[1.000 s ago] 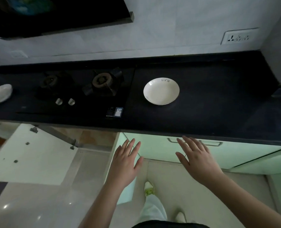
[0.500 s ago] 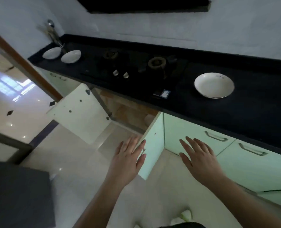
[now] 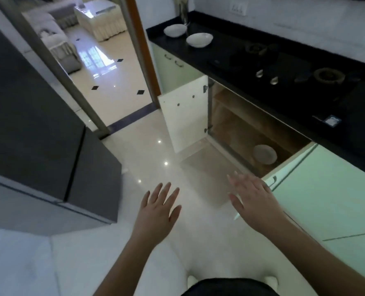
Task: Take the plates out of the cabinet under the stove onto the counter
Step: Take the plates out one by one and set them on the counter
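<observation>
- Lying flat on the wooden floor of the open cabinet (image 3: 252,124) under the stove (image 3: 288,67), a pale round plate (image 3: 264,154) waits near the front right corner, close to the opening, so it should be easy to reach.
- Both cabinet doors stand swung out: the left door (image 3: 184,112) shows its plain white inner face with hinge screws, and the mint-green right door (image 3: 326,189) comes toward the viewer.
- Neither hand holds anything. The left hand (image 3: 158,207) hovers over the glossy tiled floor (image 3: 134,159) with fingers straight and spread; the right hand (image 3: 253,197), fingers also straight and slightly blurred, is just beside the near edge of the green door, and I cannot tell whether it touches it.
- By my reading, the hands are poised to go down into the cabinet for the plate.
- Two white, shallow, glazed-looking dishes (image 3: 199,39) already sit on the black polished worktop (image 3: 230,50) at its far left end, near a metal tap (image 3: 183,11).
- That plate looks smooth, rigid and thin-rimmed, probably ceramic; lifting it by the edge would call for a finger slipped beneath the rim.
</observation>
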Demonstrator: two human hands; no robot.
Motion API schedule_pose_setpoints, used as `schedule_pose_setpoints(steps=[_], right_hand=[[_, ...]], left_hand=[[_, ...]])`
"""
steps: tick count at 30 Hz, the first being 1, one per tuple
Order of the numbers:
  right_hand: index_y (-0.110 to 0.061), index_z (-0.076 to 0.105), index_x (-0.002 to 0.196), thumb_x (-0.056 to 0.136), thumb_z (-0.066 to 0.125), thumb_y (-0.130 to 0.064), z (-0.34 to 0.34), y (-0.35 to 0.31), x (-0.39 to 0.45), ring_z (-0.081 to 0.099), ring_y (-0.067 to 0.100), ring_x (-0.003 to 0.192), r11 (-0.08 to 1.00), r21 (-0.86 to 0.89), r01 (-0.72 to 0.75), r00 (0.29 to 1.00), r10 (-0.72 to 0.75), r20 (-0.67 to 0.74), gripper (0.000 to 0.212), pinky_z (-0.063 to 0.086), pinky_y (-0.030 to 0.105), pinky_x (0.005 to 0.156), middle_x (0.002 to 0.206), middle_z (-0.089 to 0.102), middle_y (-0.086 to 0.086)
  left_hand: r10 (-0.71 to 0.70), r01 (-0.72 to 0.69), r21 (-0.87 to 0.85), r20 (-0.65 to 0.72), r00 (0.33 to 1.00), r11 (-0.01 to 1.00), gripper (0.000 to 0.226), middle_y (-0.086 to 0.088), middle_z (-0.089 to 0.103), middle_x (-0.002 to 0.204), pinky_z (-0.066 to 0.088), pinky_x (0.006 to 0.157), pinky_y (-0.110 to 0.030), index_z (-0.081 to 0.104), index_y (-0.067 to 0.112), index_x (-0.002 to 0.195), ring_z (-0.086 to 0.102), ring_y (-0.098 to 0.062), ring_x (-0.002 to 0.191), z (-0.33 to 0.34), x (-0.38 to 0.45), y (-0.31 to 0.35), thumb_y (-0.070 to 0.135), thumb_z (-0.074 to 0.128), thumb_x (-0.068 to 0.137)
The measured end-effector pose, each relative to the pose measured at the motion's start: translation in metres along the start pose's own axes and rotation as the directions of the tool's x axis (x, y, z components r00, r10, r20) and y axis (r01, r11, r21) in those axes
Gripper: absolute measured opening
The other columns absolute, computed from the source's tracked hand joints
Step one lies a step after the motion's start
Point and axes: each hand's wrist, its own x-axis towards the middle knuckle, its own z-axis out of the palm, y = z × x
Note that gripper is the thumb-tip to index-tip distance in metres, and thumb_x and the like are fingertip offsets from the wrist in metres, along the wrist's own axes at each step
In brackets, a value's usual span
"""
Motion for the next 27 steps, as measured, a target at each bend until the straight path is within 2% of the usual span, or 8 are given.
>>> schedule_pose_setpoints(steps=[4,6,8,11,14,20,24,27], right_hand=[[-0.023,0.028,0.151,0.092,0.002,-0.059,0.014,-0.052,0.019,0.034,0.025,0.14,0.996,-0.021,0.081,0.996,-0.08,0.039,0.074,0.026,0.041,0.113,0.154,0.037,0.003],[-0.023,0.031,0.149,0.092,-0.003,-0.062,0.018,-0.067,0.029,0.038,0.025,0.138,0.993,-0.033,0.114,0.993,-0.113,0.035,0.077,0.028,0.041,0.112,0.151,0.041,0.004],[-0.023,0.031,0.149,0.091,-0.007,-0.062,0.021,-0.074,0.04,0.037,0.025,0.139,0.988,-0.054,0.143,0.989,-0.142,0.039,0.08,0.026,0.041,0.113,0.151,0.041,0.004],[-0.025,0.024,0.151,0.091,-0.002,-0.061,0.025,-0.073,0.06,0.03,0.022,0.142,0.984,-0.074,0.163,0.985,-0.158,0.066,0.075,0.019,0.038,0.116,0.155,0.034,0.001],[-0.024,0.029,0.15,0.092,0.001,-0.059,0.026,-0.069,0.083,0.035,0.024,0.14,0.985,-0.095,0.143,0.988,-0.136,0.078,0.073,0.023,0.039,0.115,0.153,0.038,0.003],[-0.021,0.036,0.147,0.095,0.009,-0.056,0.031,-0.054,0.138,0.041,0.028,0.136,0.993,-0.065,0.1,0.99,-0.093,0.102,0.069,0.028,0.042,0.112,0.148,0.045,0.007],[-0.021,0.032,0.149,0.093,0.005,-0.057,0.03,-0.027,0.182,0.036,0.027,0.14,0.999,-0.019,0.045,0.992,-0.043,0.12,0.072,0.024,0.042,0.114,0.152,0.039,0.006],[-0.019,0.038,0.146,0.096,0.005,-0.056,0.021,-0.003,0.213,0.044,0.029,0.133,1.0,0.005,-0.004,0.993,0.003,0.121,0.07,0.033,0.046,0.11,0.147,0.047,0.008]], left_hand=[[-0.117,0.117,-0.054,-0.005,0.993,0.992,0.065,0.007,0.01,0.161,0.002,0.119,-0.046,0.015,0.037,0.153,-0.005,-0.015,0.147,0.006,-0.027,-0.049,0.062,0.001,0.095],[-0.148,0.148,-0.063,0.011,0.989,0.987,0.068,0.007,0.006,0.162,-0.001,0.12,-0.045,0.01,0.038,0.153,-0.01,-0.014,0.146,0.008,-0.035,-0.066,0.064,-0.005,0.092],[-0.169,0.17,-0.081,0.023,0.985,0.982,0.071,0.009,0.001,0.162,-0.003,0.12,-0.044,0.005,0.04,0.153,-0.015,-0.013,0.145,0.007,-0.037,-0.079,0.065,-0.011,0.088],[-0.195,0.194,-0.122,0.005,0.981,0.973,0.071,0.01,-0.002,0.162,-0.006,0.12,-0.042,0.002,0.04,0.153,-0.014,-0.012,0.146,0.001,-0.032,-0.094,0.065,-0.013,0.088],[-0.187,0.187,-0.116,0.007,0.982,0.975,0.07,0.011,-0.006,0.162,-0.007,0.12,-0.042,-0.001,0.041,0.152,-0.015,-0.012,0.147,-0.006,-0.018,-0.103,0.065,-0.014,0.088],[-0.154,0.154,-0.059,0.005,0.988,0.986,0.067,0.007,0.001,0.163,-0.011,0.118,-0.044,0.009,0.037,0.153,-0.016,-0.016,0.147,-0.002,0.06,-0.113,0.062,-0.008,0.093],[-0.074,0.077,-0.043,0.053,0.996,0.996,0.06,0.008,-0.005,0.163,-0.011,0.119,-0.045,0.004,0.037,0.153,-0.02,-0.015,0.146,-0.014,0.136,-0.099,0.059,0.0,0.097],[-0.008,0.011,-0.034,0.089,0.996,0.999,0.061,0.008,-0.007,0.163,-0.01,0.12,-0.046,0.003,0.037,0.154,-0.019,-0.015,0.147,-0.029,0.187,-0.086,0.059,0.001,0.096]])
